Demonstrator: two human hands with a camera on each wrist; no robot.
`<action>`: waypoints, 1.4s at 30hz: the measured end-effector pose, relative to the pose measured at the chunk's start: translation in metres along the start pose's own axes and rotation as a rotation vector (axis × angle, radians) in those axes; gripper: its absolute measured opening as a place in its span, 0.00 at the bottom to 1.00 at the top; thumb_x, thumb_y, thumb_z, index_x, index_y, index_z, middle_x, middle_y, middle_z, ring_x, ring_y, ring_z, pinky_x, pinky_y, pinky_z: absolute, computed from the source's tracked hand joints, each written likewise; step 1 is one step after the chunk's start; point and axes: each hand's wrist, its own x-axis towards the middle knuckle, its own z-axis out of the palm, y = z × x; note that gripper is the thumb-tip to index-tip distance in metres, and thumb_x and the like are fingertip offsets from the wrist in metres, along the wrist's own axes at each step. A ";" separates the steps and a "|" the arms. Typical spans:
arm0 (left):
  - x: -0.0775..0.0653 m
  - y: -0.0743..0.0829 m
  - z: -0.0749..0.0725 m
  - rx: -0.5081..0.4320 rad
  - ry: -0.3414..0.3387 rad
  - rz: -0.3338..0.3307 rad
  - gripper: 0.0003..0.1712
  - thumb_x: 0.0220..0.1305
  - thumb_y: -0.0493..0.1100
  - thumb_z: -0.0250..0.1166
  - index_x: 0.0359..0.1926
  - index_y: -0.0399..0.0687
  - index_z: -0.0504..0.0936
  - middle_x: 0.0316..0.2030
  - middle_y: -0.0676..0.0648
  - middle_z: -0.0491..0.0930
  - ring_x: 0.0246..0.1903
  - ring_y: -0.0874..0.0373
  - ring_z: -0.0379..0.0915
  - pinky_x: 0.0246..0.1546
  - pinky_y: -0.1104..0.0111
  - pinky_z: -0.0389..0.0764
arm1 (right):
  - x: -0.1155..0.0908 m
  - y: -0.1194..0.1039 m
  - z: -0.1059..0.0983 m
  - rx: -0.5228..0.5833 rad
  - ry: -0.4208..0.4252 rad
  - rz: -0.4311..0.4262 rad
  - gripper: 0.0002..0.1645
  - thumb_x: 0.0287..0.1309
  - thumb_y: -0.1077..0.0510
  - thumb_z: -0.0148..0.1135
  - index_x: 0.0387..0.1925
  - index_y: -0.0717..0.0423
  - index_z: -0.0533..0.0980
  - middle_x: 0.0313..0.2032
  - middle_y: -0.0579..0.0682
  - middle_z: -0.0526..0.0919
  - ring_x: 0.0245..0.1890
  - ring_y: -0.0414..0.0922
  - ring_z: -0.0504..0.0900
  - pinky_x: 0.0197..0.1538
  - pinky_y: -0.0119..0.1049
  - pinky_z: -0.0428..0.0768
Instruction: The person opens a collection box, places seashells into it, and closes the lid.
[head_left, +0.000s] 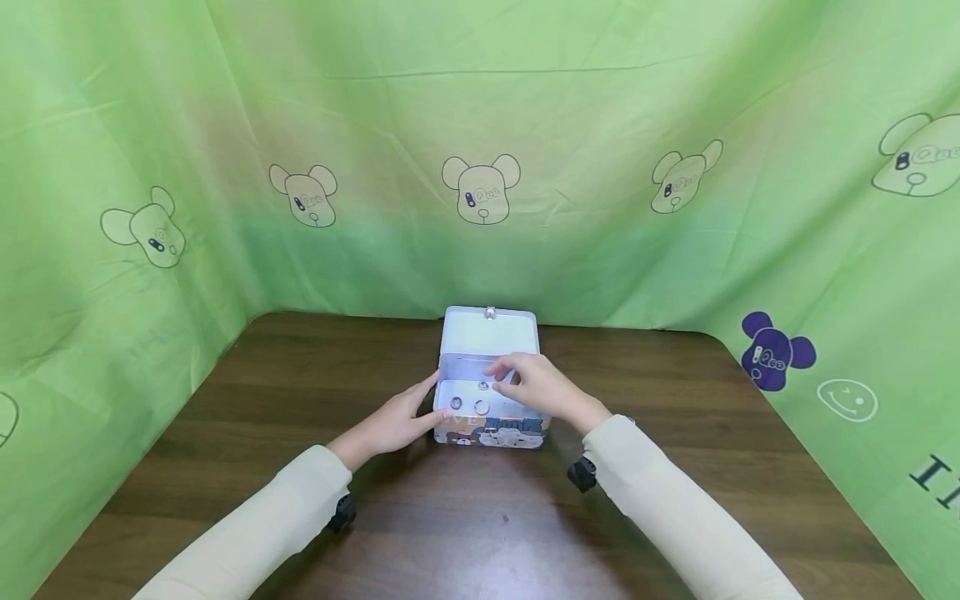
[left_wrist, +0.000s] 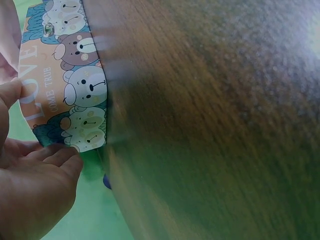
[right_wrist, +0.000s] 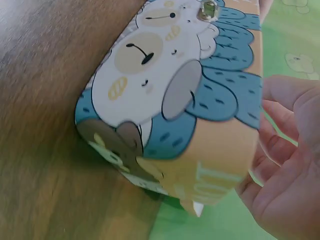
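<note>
A tin box [head_left: 491,432] printed with cartoon bears stands on the table, its white lid [head_left: 489,332] raised at the back. My left hand [head_left: 393,423] holds the box's left front corner, fingers along the side and thumb at the front edge. Inside, on a pale surface, lie a dark ring [head_left: 456,403], a silver ring [head_left: 482,407] and another small ring [head_left: 483,386] further back. Above the box's right half is my right hand [head_left: 538,385], thumb and forefinger bent and apart beside the rear ring. In the right wrist view its fingertips are hidden behind the box.
The brown wooden table [head_left: 360,358] carries the box near its back edge. A green curtain [head_left: 390,258] with bear-head prints hangs behind and at both sides. A metal clasp [head_left: 491,312] sits on the lid's upper edge.
</note>
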 end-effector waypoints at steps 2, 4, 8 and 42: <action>0.000 0.001 0.000 -0.002 0.002 0.001 0.45 0.74 0.53 0.59 0.80 0.43 0.46 0.76 0.39 0.52 0.74 0.45 0.48 0.70 0.49 0.56 | -0.004 0.001 -0.005 0.002 0.007 -0.002 0.13 0.65 0.63 0.63 0.50 0.61 0.83 0.40 0.49 0.85 0.35 0.42 0.80 0.38 0.36 0.79; 0.001 0.001 0.001 -0.005 0.006 0.003 0.45 0.74 0.53 0.59 0.80 0.43 0.47 0.76 0.38 0.52 0.74 0.44 0.48 0.70 0.48 0.56 | -0.008 0.003 -0.010 0.005 0.016 0.000 0.13 0.65 0.63 0.63 0.50 0.61 0.83 0.41 0.50 0.85 0.35 0.42 0.80 0.38 0.37 0.79; 0.000 0.000 0.001 -0.008 0.010 0.001 0.45 0.74 0.53 0.59 0.80 0.44 0.47 0.76 0.39 0.52 0.74 0.44 0.48 0.70 0.48 0.56 | -0.017 0.008 -0.020 0.006 0.038 0.006 0.13 0.65 0.64 0.62 0.49 0.61 0.83 0.42 0.53 0.85 0.34 0.42 0.79 0.38 0.38 0.79; 0.000 -0.001 0.002 -0.008 0.009 0.010 0.46 0.74 0.54 0.59 0.80 0.42 0.46 0.77 0.39 0.51 0.75 0.45 0.47 0.71 0.49 0.55 | -0.126 0.110 -0.056 -0.136 0.065 0.258 0.10 0.59 0.64 0.67 0.43 0.62 0.84 0.37 0.50 0.87 0.32 0.41 0.79 0.39 0.43 0.78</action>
